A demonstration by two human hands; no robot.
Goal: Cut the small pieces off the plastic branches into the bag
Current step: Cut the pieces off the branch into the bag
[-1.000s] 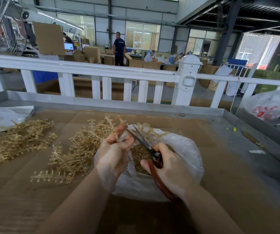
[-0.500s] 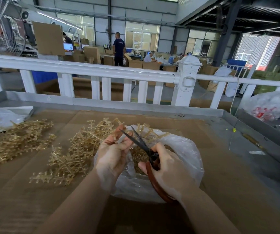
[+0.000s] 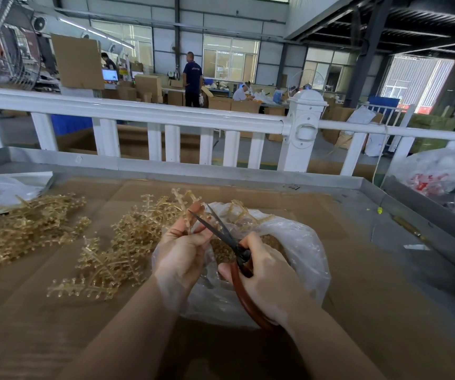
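Red-handled scissors (image 3: 232, 250) sit gripped in our right hand (image 3: 267, 278), blades parted toward eleven o'clock. Our left hand (image 3: 182, 250) pinches a plastic branch (image 3: 187, 219) between those blades, above the clear bag (image 3: 300, 250) that holds cut pieces (image 3: 221, 249). More branches (image 3: 116, 248) lie heaped at nine o'clock on the cardboard (image 3: 358, 311).

My fingers (image 3: 193, 237) pinch a see-through golden plastic branch (image 3: 186, 224). Under my hands sits a thin, shiny, crinkly plastic bag (image 3: 297, 242). My scissors (image 3: 229, 242) have dull dark metal blades and smooth brown handles. Matt brown cardboard (image 3: 358, 311) lies below.
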